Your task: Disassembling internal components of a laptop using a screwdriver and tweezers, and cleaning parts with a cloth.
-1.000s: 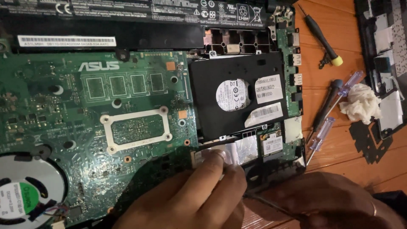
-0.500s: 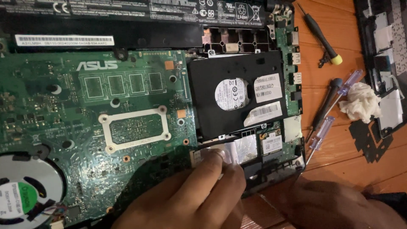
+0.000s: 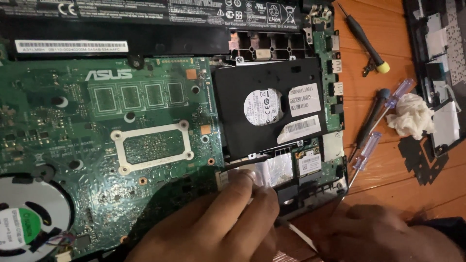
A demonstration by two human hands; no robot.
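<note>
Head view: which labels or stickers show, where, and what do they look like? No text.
Round white sticker: centre of the black drive.
Two white rectangular stickers: right side of the drive, lower one tilted.
Long white strip label: top left, above the green board.
Round green and white fan sticker: bottom left.

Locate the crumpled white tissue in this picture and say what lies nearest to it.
In the head view the crumpled white tissue lies on the wooden table at the right, between the blue-handled screwdriver and the black laptop cover.
</note>
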